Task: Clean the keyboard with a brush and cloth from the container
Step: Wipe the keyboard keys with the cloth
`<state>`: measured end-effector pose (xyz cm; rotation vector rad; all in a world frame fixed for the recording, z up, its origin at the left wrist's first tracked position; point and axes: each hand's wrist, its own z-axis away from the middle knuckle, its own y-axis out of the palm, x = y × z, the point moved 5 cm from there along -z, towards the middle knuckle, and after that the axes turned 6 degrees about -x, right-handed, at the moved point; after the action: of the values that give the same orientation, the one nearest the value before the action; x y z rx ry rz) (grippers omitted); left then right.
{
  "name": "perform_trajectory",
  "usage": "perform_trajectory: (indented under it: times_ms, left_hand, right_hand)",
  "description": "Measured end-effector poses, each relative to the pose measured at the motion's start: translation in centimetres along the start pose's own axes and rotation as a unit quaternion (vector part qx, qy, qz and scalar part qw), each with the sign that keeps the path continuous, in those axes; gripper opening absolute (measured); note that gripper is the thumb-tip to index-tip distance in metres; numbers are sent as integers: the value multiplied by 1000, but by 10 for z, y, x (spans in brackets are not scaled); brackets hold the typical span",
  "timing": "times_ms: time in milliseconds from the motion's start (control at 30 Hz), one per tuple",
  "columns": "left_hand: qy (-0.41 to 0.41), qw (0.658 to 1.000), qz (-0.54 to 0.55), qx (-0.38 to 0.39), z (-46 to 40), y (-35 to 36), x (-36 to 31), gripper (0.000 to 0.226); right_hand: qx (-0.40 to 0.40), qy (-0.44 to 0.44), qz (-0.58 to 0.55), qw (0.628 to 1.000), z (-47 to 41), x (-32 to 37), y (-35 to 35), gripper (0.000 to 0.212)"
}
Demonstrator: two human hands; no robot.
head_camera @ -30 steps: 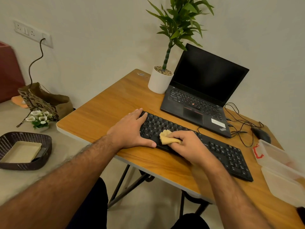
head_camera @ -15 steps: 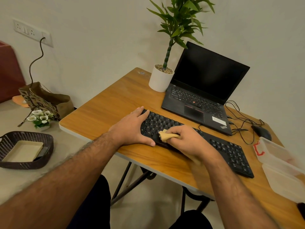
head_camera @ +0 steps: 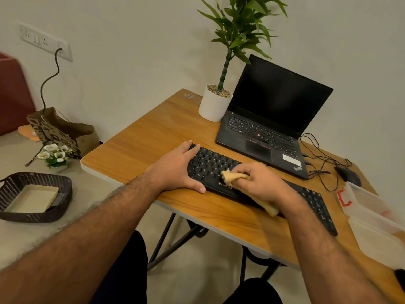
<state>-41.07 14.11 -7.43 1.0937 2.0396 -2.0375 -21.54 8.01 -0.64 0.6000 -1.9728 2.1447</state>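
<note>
Left hand point(head_camera: 178, 166), frame centre: flat, fingers straight, pressing left end of keyboard point(head_camera: 252, 183). Right hand point(head_camera: 260, 183): fingers curled, grasping tan cloth point(head_camera: 232, 176) over keys.

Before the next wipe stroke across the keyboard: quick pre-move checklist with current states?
1. Cloth gripped by right hand: ok, fingers curled round it.
2. Keyboard steadied: ok, left hand rests flat on its left end.
3. Cloth touching the keys: cannot tell, the hand hides the contact.
4. Path to the right along the keys free: ok, nothing lies on them.
5. Laptop apart from the keyboard: ok, a strip of table shows between them.
6. Brush at hand: cannot tell, none seen; container contents are unclear.
</note>
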Motion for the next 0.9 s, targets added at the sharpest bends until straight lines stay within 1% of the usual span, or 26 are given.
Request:
perform_trajectory:
  times_ms: [67,133,200,267,300,367,433,467,500,533,600,633,667,733,833,867,900]
  left_hand:
    - [0,1000,-2,0,0,0,0,139]
    - [1,1000,-5,-2,0,0,-2,139]
    - [3,1000,-5,-5,0,-1,-2,139]
    - [2,1000,-4,-5,0,0,-2,139]
    - [2,1000,-4,-4,0,0,-2,139]
    - [2,1000,-5,-2,0,0,-1,139]
    - [1,1000,-4,1,0,0,-1,140]
    - [1,1000,-4,2,0,0,-1,139]
    - [0,1000,-5,3,0,0,-1,139]
    - [0,1000,-6,4,0,0,-1,138]
    - [-2,1000,-5,3,1,1,0,138]
    - [-3,1000,-5,2,1,2,1,139]
    - [-3,1000,-4,3,1,2,1,139]
    - [-1,1000,-5,4,0,3,2,139]
    - [4,1000,-11,-1,1,2,1,138]
    - [5,1000,-12,-3,1,1,0,137]
    - [5,1000,-13,-3,2,1,0,136]
  right_hand:
    - [-34,-6,-34,999,-3,7,6,13]
    - [-60,-33,-47,997,-6,21,21,19]
    - [-81,-67,-13,994,-7,36,31,24]
    - [-83,-81,15,993,-7,41,33,27]
    - [-69,-77,8,995,-6,39,32,28]
    - [-7,-60,-17,998,-3,32,27,26]
    - [68,-39,-6,997,0,23,19,22]
    - [86,-26,7,996,0,18,13,20]
    - [79,-10,17,997,-2,11,6,17]
    - [46,5,22,999,-5,4,-4,15]
    - [-71,23,26,997,-13,-9,-19,15]
    - [-118,27,24,992,-16,-13,-20,14]
    - [-142,30,19,989,-20,-11,-15,12]
    - [-158,17,28,987,-29,0,7,15]
    - [-183,-45,75,979,-33,26,34,22]
    - [-173,-67,72,980,-33,31,36,23]
    - [-144,-78,54,985,-32,32,35,23]
